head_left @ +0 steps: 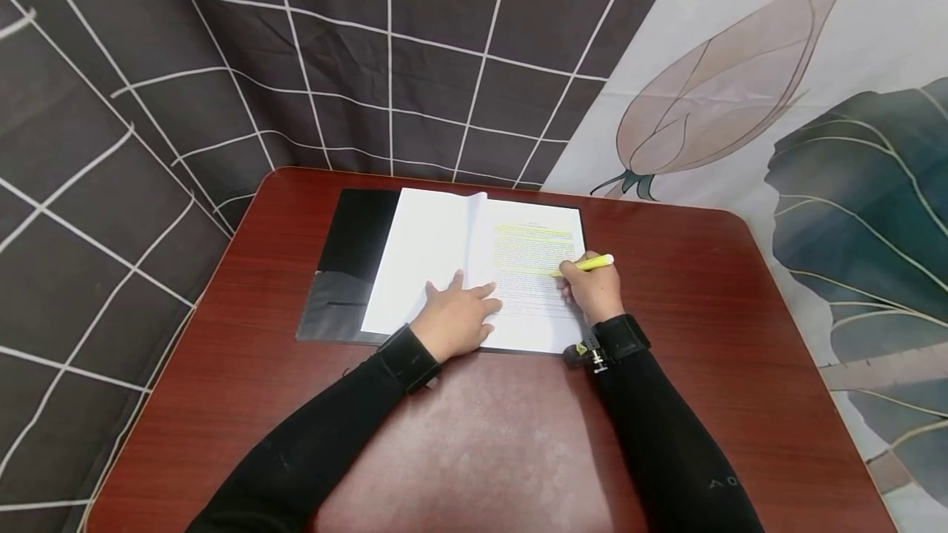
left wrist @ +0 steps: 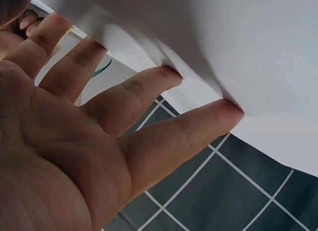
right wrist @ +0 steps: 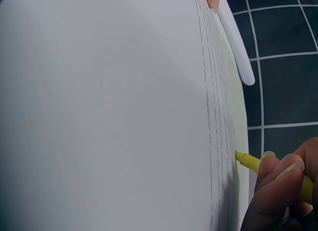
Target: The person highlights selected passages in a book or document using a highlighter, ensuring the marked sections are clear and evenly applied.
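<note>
Reddish table [head_left: 704, 286], papers [head_left: 518, 270] near its far edge: left hand [head_left: 455, 319] flat, pinning them; right hand [head_left: 592, 290] gripping yellow highlighter [head_left: 592, 264]. I'd keep strokes slow, page held down.

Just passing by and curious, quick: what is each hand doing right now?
Left hand: open, fingers flat, pressing on the paper stack.
Right hand: closed grip on the yellow highlighter, tip on the printed page.
</note>
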{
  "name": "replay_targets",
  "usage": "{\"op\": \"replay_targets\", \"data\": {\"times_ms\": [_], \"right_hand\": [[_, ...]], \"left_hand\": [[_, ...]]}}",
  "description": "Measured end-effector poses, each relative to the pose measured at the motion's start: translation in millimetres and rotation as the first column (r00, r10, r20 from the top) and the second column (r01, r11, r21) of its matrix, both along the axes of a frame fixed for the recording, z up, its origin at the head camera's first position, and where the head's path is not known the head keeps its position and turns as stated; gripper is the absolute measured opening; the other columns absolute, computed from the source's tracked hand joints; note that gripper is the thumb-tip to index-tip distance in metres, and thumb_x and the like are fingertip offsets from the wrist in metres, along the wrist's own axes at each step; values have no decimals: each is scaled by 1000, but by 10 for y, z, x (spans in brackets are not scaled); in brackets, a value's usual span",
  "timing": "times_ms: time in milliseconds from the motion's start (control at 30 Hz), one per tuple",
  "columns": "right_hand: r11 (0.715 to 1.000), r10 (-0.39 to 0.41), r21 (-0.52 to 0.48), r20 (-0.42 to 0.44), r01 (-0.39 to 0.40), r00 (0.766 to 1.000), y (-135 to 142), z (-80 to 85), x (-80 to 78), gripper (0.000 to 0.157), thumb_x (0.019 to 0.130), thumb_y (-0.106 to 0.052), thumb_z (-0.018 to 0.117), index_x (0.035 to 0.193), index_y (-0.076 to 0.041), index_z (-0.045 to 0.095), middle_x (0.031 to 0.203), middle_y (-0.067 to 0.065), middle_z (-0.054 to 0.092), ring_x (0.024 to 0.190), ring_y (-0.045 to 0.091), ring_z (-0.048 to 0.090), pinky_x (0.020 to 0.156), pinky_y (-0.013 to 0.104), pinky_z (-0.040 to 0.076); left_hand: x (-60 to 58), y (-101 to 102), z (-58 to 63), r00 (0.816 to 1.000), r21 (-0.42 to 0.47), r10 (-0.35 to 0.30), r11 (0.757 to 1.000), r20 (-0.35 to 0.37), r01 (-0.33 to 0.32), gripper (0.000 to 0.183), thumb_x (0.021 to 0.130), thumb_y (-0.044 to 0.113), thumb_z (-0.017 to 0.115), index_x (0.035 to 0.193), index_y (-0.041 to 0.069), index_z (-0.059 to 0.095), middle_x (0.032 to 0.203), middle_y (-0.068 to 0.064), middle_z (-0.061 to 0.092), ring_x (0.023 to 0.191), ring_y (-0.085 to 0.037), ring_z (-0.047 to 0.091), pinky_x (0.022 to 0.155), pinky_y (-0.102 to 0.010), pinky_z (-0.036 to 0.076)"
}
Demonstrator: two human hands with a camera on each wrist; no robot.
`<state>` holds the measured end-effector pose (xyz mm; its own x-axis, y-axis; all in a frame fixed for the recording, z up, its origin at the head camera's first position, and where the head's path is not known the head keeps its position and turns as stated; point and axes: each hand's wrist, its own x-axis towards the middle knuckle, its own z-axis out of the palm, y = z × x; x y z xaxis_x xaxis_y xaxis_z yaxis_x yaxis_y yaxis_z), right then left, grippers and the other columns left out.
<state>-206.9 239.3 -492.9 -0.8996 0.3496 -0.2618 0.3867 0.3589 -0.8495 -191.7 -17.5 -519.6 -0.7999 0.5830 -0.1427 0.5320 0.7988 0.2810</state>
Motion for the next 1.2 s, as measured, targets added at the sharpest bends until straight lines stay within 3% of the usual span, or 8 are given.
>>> {"op": "replay_targets", "data": {"times_ms": [200, 400, 467, 600, 733, 833, 967, 1200], "right_hand": [[1000, -4, 5, -3, 4, 1000, 60, -1, 5, 12, 107, -14, 67, 100, -8, 59, 75, 1, 67, 59, 8, 61, 55, 19, 54], [1000, -20, -13, 8, 20, 1000, 118, 8, 11, 14, 106, -14, 67, 98, -10, 56, 75, 1, 68, 58, 9, 61, 55, 20, 54], [1000, -24, -16, 17, 25, 1000, 138, 8, 8, 15, 106, -14, 67, 98, -10, 56, 76, 2, 68, 58, 9, 61, 55, 20, 54], [1000, -30, -6, 28, 30, 999, 175, -3, -3, 13, 107, -15, 67, 99, -10, 57, 77, 2, 69, 58, 10, 62, 56, 20, 54], [999, -36, 7, 31, 36, 999, 199, -4, -10, 13, 106, -15, 67, 100, -10, 57, 76, 2, 69, 58, 9, 62, 56, 20, 54], [999, -43, 0, 26, 43, 999, 212, 0, -12, 14, 106, -14, 67, 98, -10, 56, 75, 1, 69, 57, 8, 61, 55, 20, 54], [999, -44, -14, 14, 44, 999, 237, 5, -2, 16, 107, -13, 67, 96, -10, 56, 74, 2, 69, 58, 7, 62, 55, 20, 55], [999, -47, -14, 24, 47, 999, 301, 5, 14, 16, 108, -14, 66, 97, -10, 55, 77, 3, 68, 59, 9, 62, 56, 21, 55]], "left_hand": [[-27, 5, -101, 1000, 8, 2, 1000, -12, -2, 49, 109, 39, 73, 157, 32, 70, 176, 3, 56, 163, -60, 45, 113, -96, 39], [32, 2, 69, 1000, 7, 10, 1000, 8, -10, 49, 109, 37, 73, 157, 30, 70, 176, 3, 55, 164, -60, 43, 114, -96, 38], [11, -1, 19, 1000, 14, 5, 1000, 3, -5, 49, 109, 38, 73, 157, 31, 70, 175, 4, 56, 163, -61, 45, 113, -96, 39], [18, -2, 42, 1000, 1, -3, 1000, -13, 3, 49, 108, 40, 74, 156, 32, 71, 174, 3, 59, 160, -61, 48, 111, -96, 41], [66, -11, 190, 1000, -1, -3, 1000, 7, 3, 49, 109, 38, 73, 157, 29, 70, 174, 2, 58, 162, -61, 46, 113, -95, 40], [63, -12, 177, 1000, -7, -2, 1000, 3, 2, 48, 109, 36, 73, 157, 29, 70, 174, 1, 58, 160, -61, 48, 112, -94, 42], [15, -14, 16, 1000, 17, 2, 1000, -14, -2, 49, 108, 38, 74, 156, 30, 71, 174, 2, 59, 160, -62, 48, 111, -96, 40], [43, -10, 99, 1000, 7, -1, 1000, -5, 2, 48, 109, 37, 73, 156, 29, 71, 174, 1, 58, 160, -62, 48, 112, -95, 41]]}}
